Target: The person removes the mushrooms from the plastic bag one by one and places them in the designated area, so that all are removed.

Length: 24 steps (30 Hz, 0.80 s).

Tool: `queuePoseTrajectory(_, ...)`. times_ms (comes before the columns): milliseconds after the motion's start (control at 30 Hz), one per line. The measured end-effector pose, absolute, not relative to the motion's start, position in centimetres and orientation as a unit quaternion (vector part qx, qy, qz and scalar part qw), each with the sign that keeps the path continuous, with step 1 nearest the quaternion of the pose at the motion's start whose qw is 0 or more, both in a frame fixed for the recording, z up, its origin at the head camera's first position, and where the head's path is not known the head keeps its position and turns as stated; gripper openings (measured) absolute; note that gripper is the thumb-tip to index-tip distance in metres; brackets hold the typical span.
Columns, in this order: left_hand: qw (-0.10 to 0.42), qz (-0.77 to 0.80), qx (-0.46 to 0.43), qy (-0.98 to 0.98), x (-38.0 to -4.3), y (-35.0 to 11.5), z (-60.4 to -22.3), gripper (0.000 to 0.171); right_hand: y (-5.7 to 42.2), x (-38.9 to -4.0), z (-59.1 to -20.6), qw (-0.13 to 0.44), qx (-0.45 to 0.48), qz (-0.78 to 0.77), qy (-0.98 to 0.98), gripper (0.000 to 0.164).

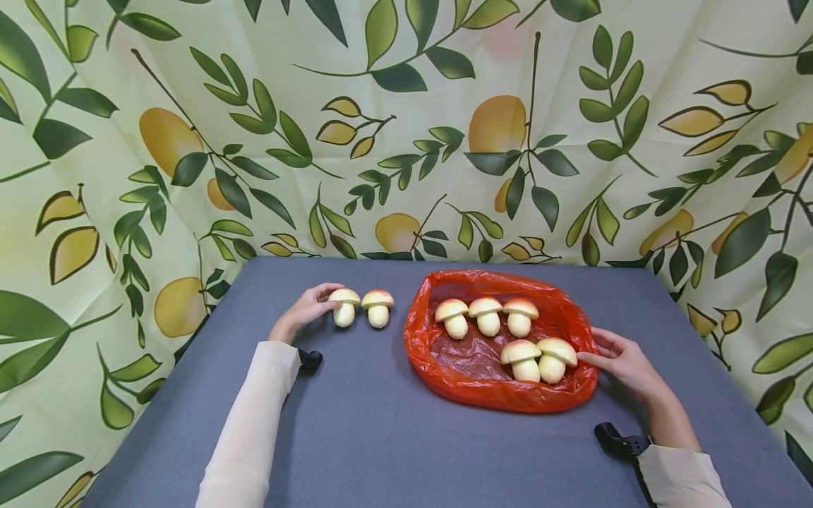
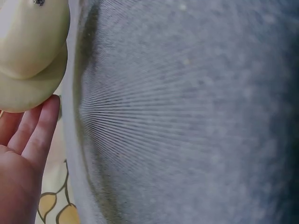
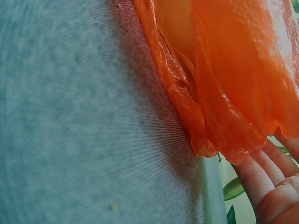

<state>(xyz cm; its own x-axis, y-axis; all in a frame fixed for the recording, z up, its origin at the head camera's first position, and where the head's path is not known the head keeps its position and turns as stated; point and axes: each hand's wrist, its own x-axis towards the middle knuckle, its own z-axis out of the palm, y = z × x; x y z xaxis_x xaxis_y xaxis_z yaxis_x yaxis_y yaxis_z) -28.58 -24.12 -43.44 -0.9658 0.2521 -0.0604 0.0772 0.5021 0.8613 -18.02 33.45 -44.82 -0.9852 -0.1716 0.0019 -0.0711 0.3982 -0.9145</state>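
Note:
At the table's left, my left hand (image 1: 309,305) holds a cream mushroom (image 1: 344,315) by its cap, thumb on the near side and fingers behind. The left wrist view shows fingers (image 2: 44,123) against the cap of that mushroom (image 2: 30,56). Just right of it stands a second mushroom (image 1: 377,315) with a reddish cap top. An opened red plastic bag (image 1: 470,395) has several similar mushrooms (image 1: 488,321) inside, in two groups. My right hand (image 1: 625,363) grips the bag's right rim, thumb over the edge. In the right wrist view, the bag (image 3: 224,93) partly hides its fingertips.
A grey-blue cloth (image 1: 406,451) covers the table. Behind and beside the table hangs a curtain (image 1: 394,169) printed with leaves and yellow fruit. Each wrist carries a black camera strap, such as the right one (image 1: 619,441).

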Motion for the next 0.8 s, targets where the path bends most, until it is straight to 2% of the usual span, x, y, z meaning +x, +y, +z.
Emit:
queuePoseTrajectory(167, 0.094, 0.478, 0.094, 0.868, -28.64, -24.23, -43.75, 0.051, 33.43, -18.03, -44.81, 0.048, -0.075, -0.54, 0.837, 0.052)
queuePoseTrajectory(433, 0.093, 0.473, 0.101, 0.87, -28.8, -24.12, -43.89, 0.053, 33.46, -18.0, -44.89, 0.045, -0.079, -0.551, 0.829, 0.043)
queuePoseTrajectory(800, 0.095, 0.478, 0.107, 0.867, -28.99, -24.05, -43.92, 0.055, 33.41, -17.97, -44.69, 0.046, -0.083, -0.548, 0.831, 0.043)
